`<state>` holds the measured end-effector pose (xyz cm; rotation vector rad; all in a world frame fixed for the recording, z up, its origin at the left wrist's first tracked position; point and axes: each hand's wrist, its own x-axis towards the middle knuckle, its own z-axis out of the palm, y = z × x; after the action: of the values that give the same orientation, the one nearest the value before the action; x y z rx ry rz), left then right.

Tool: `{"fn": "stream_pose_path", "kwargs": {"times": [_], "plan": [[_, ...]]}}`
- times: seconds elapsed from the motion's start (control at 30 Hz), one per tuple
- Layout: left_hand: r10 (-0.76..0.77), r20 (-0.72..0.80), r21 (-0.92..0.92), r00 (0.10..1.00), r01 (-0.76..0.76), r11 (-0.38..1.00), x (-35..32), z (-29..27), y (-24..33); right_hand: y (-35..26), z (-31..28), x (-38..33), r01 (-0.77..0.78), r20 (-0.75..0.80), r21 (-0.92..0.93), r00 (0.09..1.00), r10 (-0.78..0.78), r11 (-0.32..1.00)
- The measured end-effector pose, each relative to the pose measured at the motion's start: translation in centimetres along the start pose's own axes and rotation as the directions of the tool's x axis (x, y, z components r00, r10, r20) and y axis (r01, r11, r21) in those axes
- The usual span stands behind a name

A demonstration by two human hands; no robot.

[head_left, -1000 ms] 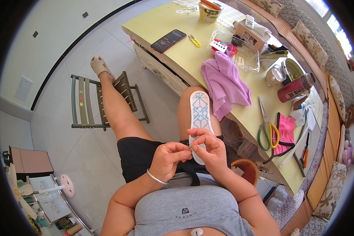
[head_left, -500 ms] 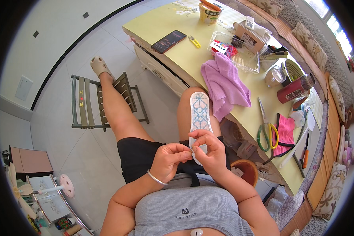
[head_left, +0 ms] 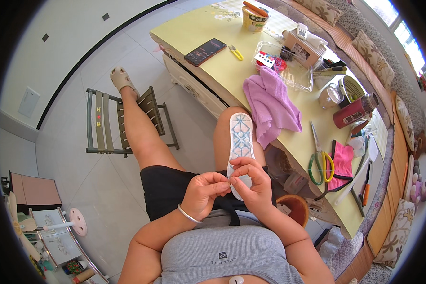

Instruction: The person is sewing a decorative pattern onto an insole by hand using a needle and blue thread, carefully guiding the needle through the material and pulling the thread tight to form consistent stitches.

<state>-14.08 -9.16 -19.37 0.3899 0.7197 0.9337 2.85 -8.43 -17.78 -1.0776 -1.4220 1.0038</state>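
Observation:
A white insole with a blue cross-stitch pattern lies along my right thigh, its heel end partly behind my right hand. My left hand is closed in a pinch, thumb against forefinger, just left of the insole's heel. Facing it, my right hand pinches too, its fingertips meeting those of the left over the insole's edge. Whatever sits between the fingertips is too small to make out.
On the yellow-topped table to the right lie a purple towel, scissors, a pink cloth, a phone, yellow snips and a clear box of threads. A folding chair supports my left leg.
The fingertips of both hands have drawn slightly closer together. The view has shifted a little; the insole stays on my thigh.

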Motion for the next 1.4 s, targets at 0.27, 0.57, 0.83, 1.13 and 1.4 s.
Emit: {"fn": "stream_pose_path", "kwargs": {"times": [0.27,0.57,0.83,1.13,1.4], "plan": [[0.039,0.038,-0.234,0.999,-0.029,0.972,1.1,-2.0,2.9,0.6,-2.8,-0.8,-0.04,-0.05,0.074,0.998,0.043,0.996],[0.401,-0.135,-0.051,0.906,-0.41,0.91,0.8,-6.5,8.8,3.3,-22.2,-2.0,-0.204,-0.752,-0.313,0.649,-0.111,0.928],[0.47,-0.098,0.398,0.877,-0.398,0.826,0.7,-2.8,6.2,-1.4,-11.7,0.8,0.049,-0.258,-0.825,0.854,-0.452,0.563],[0.297,0.032,0.506,0.954,-0.272,0.819,-1.3,0.8,3.9,-1.3,0.7,2.0,0.632,0.348,-0.578,0.763,-0.545,0.516],[0.379,0.204,0.354,0.902,-0.429,0.831,0.6,3.5,2.8,-2.5,-0.5,2.3,0.262,0.043,-0.302,0.964,-0.261,0.917]]}}
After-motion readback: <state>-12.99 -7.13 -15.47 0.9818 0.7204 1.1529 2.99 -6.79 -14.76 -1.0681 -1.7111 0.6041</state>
